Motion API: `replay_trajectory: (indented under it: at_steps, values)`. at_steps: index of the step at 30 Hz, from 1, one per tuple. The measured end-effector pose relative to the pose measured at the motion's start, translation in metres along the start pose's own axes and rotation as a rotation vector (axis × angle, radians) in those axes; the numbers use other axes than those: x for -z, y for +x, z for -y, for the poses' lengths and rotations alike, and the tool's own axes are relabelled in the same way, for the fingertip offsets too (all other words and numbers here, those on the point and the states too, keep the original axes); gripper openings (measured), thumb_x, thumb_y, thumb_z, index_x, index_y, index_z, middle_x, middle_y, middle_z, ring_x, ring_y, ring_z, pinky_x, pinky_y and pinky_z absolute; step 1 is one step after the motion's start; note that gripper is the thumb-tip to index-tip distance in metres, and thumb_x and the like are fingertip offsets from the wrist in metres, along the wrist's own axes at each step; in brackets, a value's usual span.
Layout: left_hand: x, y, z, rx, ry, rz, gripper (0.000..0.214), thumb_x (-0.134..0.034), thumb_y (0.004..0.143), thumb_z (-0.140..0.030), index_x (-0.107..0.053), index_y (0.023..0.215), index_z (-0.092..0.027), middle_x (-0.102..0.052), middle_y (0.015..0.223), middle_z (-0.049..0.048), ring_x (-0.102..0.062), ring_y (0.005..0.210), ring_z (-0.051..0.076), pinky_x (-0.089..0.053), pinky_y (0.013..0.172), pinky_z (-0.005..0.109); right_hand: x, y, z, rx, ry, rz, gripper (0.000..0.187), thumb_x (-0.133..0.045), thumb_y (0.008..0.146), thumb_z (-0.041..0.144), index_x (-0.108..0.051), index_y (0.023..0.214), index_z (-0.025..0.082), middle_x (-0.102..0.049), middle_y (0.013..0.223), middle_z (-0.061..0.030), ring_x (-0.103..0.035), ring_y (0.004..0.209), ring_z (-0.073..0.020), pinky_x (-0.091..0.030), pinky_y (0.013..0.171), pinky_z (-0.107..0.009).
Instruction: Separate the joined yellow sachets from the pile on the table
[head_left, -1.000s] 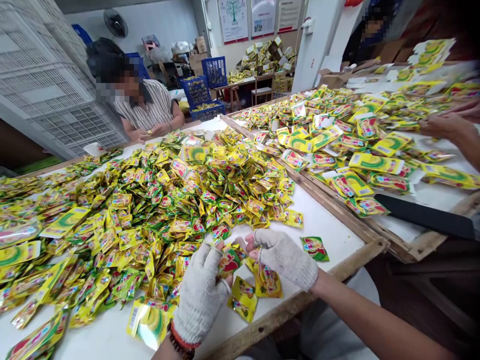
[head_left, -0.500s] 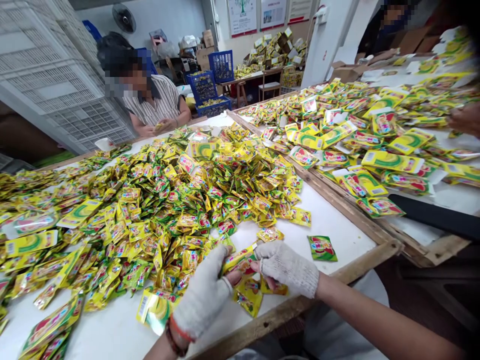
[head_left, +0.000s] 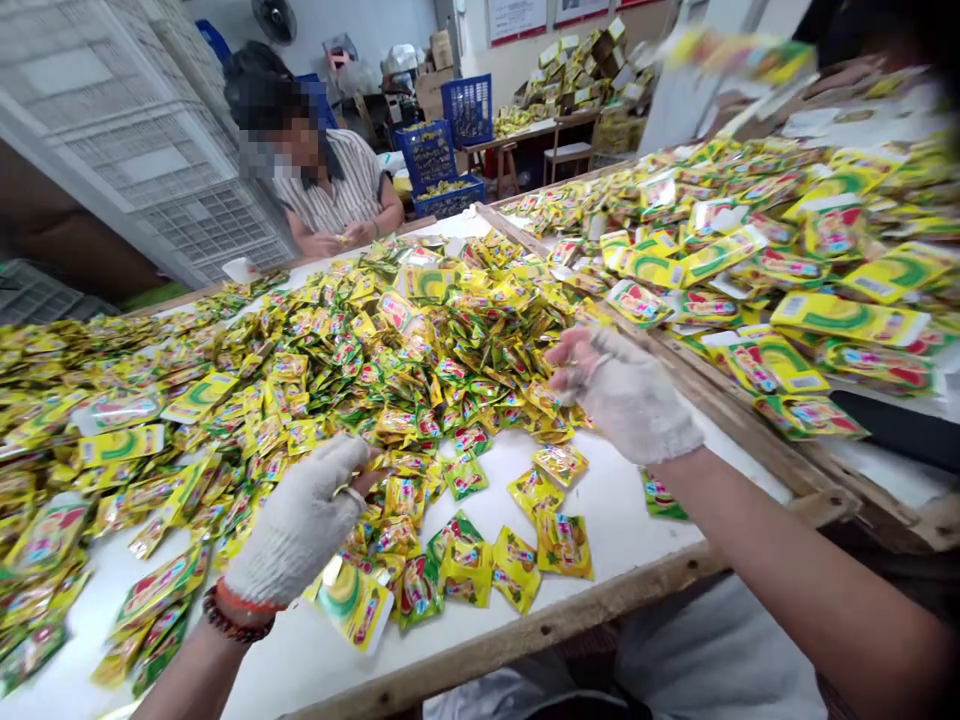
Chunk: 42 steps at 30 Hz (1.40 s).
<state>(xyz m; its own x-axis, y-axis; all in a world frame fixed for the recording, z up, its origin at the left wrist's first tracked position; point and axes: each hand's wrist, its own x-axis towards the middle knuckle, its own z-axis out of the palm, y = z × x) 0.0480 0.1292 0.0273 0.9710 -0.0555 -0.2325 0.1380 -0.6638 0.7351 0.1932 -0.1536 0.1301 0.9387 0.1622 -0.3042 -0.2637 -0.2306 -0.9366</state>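
My left hand (head_left: 300, 515), in a white fingerless glove, is over the left part of the heap of small yellow and green sachets (head_left: 450, 365). Its thumb and fingers are slightly apart, with nothing visible between them. My right hand (head_left: 634, 390), gloved alike, is raised at the heap's right edge, fingers spread and a little blurred, holding nothing. Above the right-hand table, a yellow flat carton (head_left: 739, 55) is in mid-air, smeared by motion. Several loose sachets (head_left: 564, 545) lie near the front edge. A yellow carton with a white flap (head_left: 356, 605) lies beside my left wrist.
A wooden rail (head_left: 697, 420) divides this table from another one bearing many flat yellow cartons (head_left: 847, 315). Across the table sits a person in a striped top (head_left: 349, 185). White crates (head_left: 142, 130) stand at the left, blue crates (head_left: 427, 160) behind.
My hands have parted: left moved left to the heap, right rose and moved away. The carton they held has left them; a blurred carton is now airborne at upper right. Loose sachets lie where they were.
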Motion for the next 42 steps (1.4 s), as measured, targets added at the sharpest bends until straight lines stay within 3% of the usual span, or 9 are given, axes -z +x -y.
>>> replay_trajectory:
  at_steps: [6,9,12,17,22,26,30,35,42]
  values:
    - [-0.023,-0.068,0.007,0.019,0.431,0.463,0.061,-0.037,0.063,0.0,-0.058,0.115,-0.026,-0.053,0.121,0.0049,-0.056,0.1,0.021,-0.047,0.083,0.035,-0.052,0.002,-0.078,0.053,-1.115,0.636,0.026,-0.04,0.088,0.012,-0.061,0.104,0.011,-0.061,0.088,-0.0084,-0.057,0.079,-0.0134,-0.044,0.072,-0.024]
    - [-0.036,-0.089,0.008,0.105,0.571,0.526,0.071,-0.031,0.063,0.004,-0.053,0.123,-0.027,-0.05,0.123,0.0077,-0.055,0.1,0.024,-0.046,0.081,0.039,-0.055,0.006,-0.104,0.143,-1.286,0.677,0.027,-0.039,0.084,0.005,-0.06,0.101,0.009,-0.056,0.104,-0.0148,-0.055,0.091,-0.0202,-0.041,0.079,-0.03]
    - [-0.033,-0.092,0.01,0.148,0.588,0.512,0.053,-0.029,0.069,0.002,-0.061,0.103,-0.023,-0.056,0.104,0.0073,-0.056,0.094,0.024,-0.044,0.081,0.039,-0.046,0.003,-0.111,0.118,-1.379,0.661,0.024,-0.044,0.087,0.02,-0.058,0.104,0.012,-0.056,0.099,-0.0131,-0.055,0.083,-0.0214,-0.04,0.071,-0.031]
    - [-0.02,-0.071,-0.018,0.136,0.57,0.376,0.03,-0.041,0.073,-0.007,-0.059,0.094,-0.021,-0.054,0.099,0.0064,-0.055,0.087,0.024,-0.043,0.075,0.038,-0.04,-0.009,-0.103,0.039,-1.423,0.576,0.027,-0.053,0.077,0.023,-0.057,0.103,0.017,-0.054,0.094,-0.0096,-0.054,0.074,-0.0199,-0.034,0.062,-0.029]
    - [-0.039,-0.037,-0.061,0.045,0.248,0.429,0.025,-0.053,0.083,-0.044,-0.057,0.091,-0.021,-0.052,0.101,0.0037,-0.053,0.087,0.022,-0.042,0.074,0.034,-0.042,-0.012,-0.093,-0.025,-1.323,0.495,0.016,-0.053,0.07,0.017,-0.056,0.086,0.014,-0.055,0.085,-0.0076,-0.051,0.071,-0.0169,-0.031,0.06,-0.026]
    - [-0.057,-0.004,-0.074,-0.024,0.198,0.273,0.017,-0.038,0.091,-0.028,-0.052,0.087,-0.018,-0.052,0.098,0.0026,-0.053,0.086,0.017,-0.038,0.073,0.03,-0.021,-0.01,-0.073,-0.078,-1.155,0.445,0.022,-0.059,0.075,0.024,-0.058,0.095,0.017,-0.059,0.083,-0.0002,-0.053,0.075,-0.0114,-0.036,0.064,-0.02]
    - [-0.084,0.03,-0.094,-0.076,0.091,0.253,0.016,-0.046,0.086,-0.028,-0.05,0.076,-0.016,-0.052,0.088,0.0035,-0.05,0.083,0.017,-0.034,0.07,0.028,0.016,-0.013,-0.046,-0.061,-0.976,0.42,0.023,-0.055,0.083,0.029,-0.061,0.101,0.016,-0.061,0.093,-0.0004,-0.054,0.082,-0.0099,-0.038,0.072,-0.017]
    - [-0.119,0.061,-0.129,-0.07,-0.015,0.223,0.034,-0.064,0.065,-0.019,-0.055,0.097,-0.015,-0.05,0.106,0.0088,-0.048,0.084,0.02,-0.03,0.064,0.028,0.052,-0.026,-0.034,0.007,-1.102,0.433,0.021,-0.054,0.084,0.032,-0.059,0.087,0.012,-0.057,0.079,-0.0028,-0.048,0.071,-0.0116,-0.033,0.063,-0.022]
    - [-0.133,0.064,-0.11,0.006,-0.499,0.17,0.012,-0.055,0.071,-0.017,-0.051,0.082,-0.013,-0.051,0.075,0.001,-0.047,0.071,0.011,-0.037,0.064,0.022,0.05,-0.056,-0.053,-0.051,-0.962,0.238,0.024,-0.056,0.082,0.032,-0.061,0.09,0.01,-0.06,0.089,-0.0072,-0.051,0.08,-0.0153,-0.038,0.071,-0.025]
